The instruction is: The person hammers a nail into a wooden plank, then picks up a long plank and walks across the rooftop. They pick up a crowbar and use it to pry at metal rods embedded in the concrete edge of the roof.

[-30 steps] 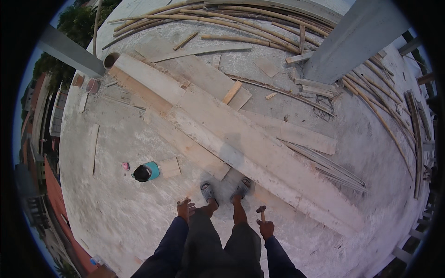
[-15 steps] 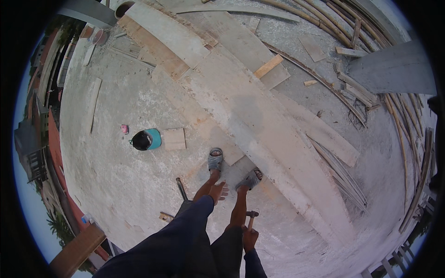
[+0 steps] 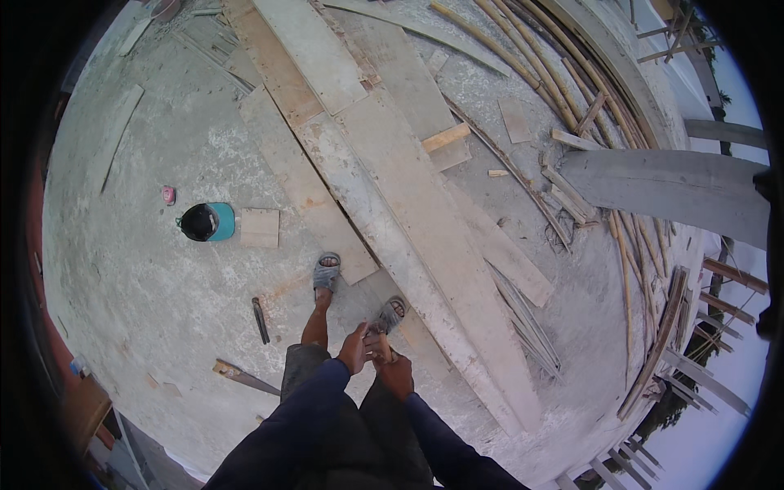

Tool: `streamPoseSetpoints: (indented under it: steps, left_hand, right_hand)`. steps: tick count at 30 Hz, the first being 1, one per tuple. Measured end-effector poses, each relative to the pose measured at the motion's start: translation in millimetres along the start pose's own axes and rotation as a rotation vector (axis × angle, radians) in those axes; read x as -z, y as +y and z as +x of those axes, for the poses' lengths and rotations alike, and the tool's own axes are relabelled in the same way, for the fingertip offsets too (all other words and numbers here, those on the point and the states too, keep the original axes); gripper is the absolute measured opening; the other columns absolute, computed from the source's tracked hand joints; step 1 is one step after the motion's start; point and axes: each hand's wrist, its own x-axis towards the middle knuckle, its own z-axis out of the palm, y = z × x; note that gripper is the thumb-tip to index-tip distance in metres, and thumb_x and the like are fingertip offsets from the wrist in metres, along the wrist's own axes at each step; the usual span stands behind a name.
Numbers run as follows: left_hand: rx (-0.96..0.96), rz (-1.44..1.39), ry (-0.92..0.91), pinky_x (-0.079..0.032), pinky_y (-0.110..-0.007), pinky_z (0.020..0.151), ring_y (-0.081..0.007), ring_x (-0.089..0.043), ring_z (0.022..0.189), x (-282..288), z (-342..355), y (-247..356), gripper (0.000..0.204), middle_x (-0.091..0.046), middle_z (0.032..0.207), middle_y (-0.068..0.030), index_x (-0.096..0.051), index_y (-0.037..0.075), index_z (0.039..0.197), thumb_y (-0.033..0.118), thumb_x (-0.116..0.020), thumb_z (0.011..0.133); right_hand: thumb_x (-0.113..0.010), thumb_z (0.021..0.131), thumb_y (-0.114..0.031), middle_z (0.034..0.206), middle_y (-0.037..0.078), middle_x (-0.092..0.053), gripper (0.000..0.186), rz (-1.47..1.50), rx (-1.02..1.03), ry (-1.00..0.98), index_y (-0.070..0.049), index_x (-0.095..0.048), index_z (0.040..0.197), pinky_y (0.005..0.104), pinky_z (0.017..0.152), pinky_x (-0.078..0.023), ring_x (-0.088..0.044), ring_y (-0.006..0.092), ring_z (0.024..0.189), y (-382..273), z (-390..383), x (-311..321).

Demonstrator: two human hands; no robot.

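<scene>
My left hand (image 3: 354,349) and my right hand (image 3: 396,376) are together in front of my knees, just above the sandalled right foot. My right hand is closed around the wooden handle of a hammer (image 3: 382,346), most of it covered by my fingers. The left hand's fingers are bent in at the hammer's upper end; what they pinch, if anything, is too small to tell. On the concrete to the left lie dark-handled pincers (image 3: 260,320) and a handsaw (image 3: 245,377), partly behind my left knee.
Long plywood boards (image 3: 425,237) run diagonally past my feet. A teal and black cap (image 3: 206,222), a square wood offcut (image 3: 260,228) and a small pink object (image 3: 168,195) lie at left. Bamboo poles (image 3: 523,61) and a concrete column (image 3: 661,175) stand at right.
My right hand has risen with the hammer, and my left hand has come over to meet it. The view has shifted right, and more of the handsaw shows.
</scene>
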Motion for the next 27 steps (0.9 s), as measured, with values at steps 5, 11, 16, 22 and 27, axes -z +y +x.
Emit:
streamPoseSetpoints:
  steps: [5,11,16,22,27]
  left_hand:
    - [-0.096,-0.471,0.029,-0.049,-0.051,0.090,-0.0343,-0.063,0.102,-39.9,-28.4,3.9,0.050,-0.065,0.101,-0.0115,-0.053,0.013,0.120,0.057,-0.059,0.097]
    - [-0.218,-0.534,-0.089,-0.047,-0.057,0.094,-0.0322,-0.057,0.092,-95.3,-36.1,-23.6,0.028,-0.053,0.090,-0.0085,-0.059,0.013,0.116,0.034,-0.062,0.098]
    - [-0.334,-0.603,0.002,-0.049,-0.054,0.090,-0.0268,-0.058,0.083,-89.7,-51.2,-25.8,0.028,-0.053,0.087,-0.0046,-0.053,0.021,0.126,0.025,-0.057,0.099]
    - [-0.359,-0.580,0.223,-0.047,-0.051,0.084,-0.0238,-0.054,0.071,1.2,-53.7,-3.9,0.018,-0.051,0.074,-0.0027,-0.053,0.017,0.088,0.031,-0.055,0.099]
    - [-0.443,-0.649,0.294,-0.044,-0.051,0.089,-0.0233,-0.050,0.080,78.2,-40.5,18.5,0.018,-0.049,0.088,-0.0036,-0.056,0.016,0.105,0.032,-0.054,0.098]
  right_hand:
    - [-0.070,0.089,-0.035,0.089,0.027,-0.069,0.039,-0.291,0.271,-0.093,0.002,-0.063,0.101,0.0533,0.072,-0.054,-0.069,0.0451,0.082,-10.7,-13.0,42.7]
    - [-0.067,0.091,-0.044,0.095,0.023,-0.069,0.045,-0.593,0.577,-0.246,0.000,-0.064,0.103,0.0503,0.073,-0.055,-0.069,0.0423,0.084,-5.9,-18.7,131.1]
    - [-0.068,0.086,-0.062,0.107,0.023,-0.070,0.066,-0.570,0.443,-0.520,-0.001,-0.066,0.111,0.0469,0.085,-0.054,-0.069,0.0397,0.099,-35.7,8.1,181.8]
    - [-0.067,0.087,-0.063,0.111,0.023,-0.071,0.073,-0.493,0.416,-0.193,0.001,-0.063,0.123,0.0437,0.090,-0.054,-0.069,0.0378,0.104,-101.1,49.6,205.3]
    - [-0.068,0.089,-0.055,0.114,0.025,-0.070,0.069,-0.387,0.304,-0.087,0.003,-0.062,0.125,0.0424,0.091,-0.054,-0.069,0.0366,0.106,-131.2,60.2,221.8]
